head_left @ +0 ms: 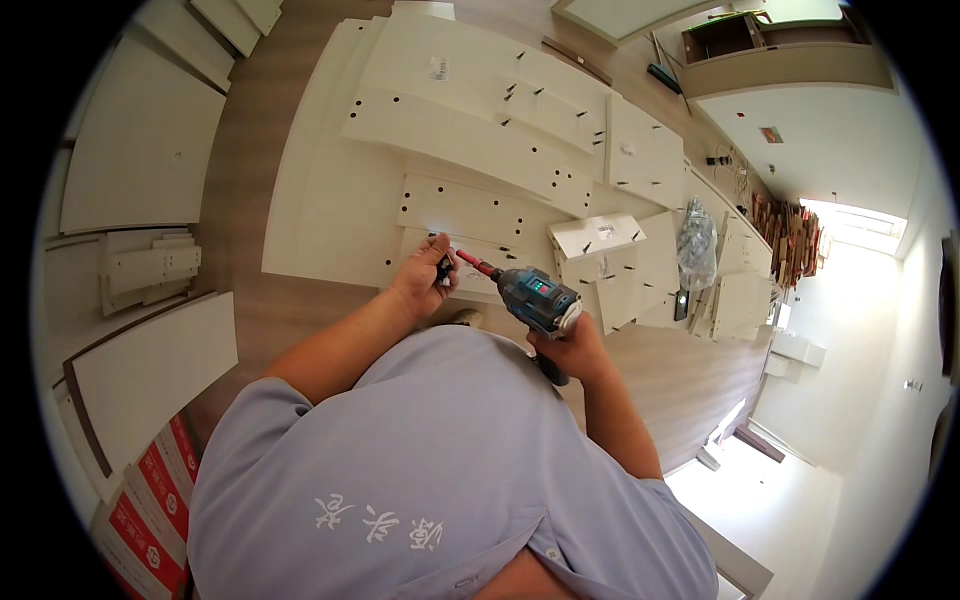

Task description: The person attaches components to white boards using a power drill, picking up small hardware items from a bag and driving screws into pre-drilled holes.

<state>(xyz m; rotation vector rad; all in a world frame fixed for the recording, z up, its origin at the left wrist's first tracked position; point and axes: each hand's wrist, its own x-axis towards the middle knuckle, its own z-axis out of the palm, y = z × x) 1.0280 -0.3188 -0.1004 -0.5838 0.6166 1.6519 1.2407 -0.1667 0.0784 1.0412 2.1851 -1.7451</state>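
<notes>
My right hand is wrapped round the grip of a blue and black cordless driver. Its red-collared bit points left, toward my other hand. Closed fingers of my left hand hold several small dark and silver pieces of hardware, too small to name surely. Below both hands lie cream furniture panels, layered over one another, with dark round holes. Several dark connecting bolts stand up from the panels at the far side and to the right.
A clear plastic bag rests on the panels at right, near a dark phone-like object. More boards lean at left above red and white cartons. Wood strips are heaped at far right. A cabinet frame lies beyond.
</notes>
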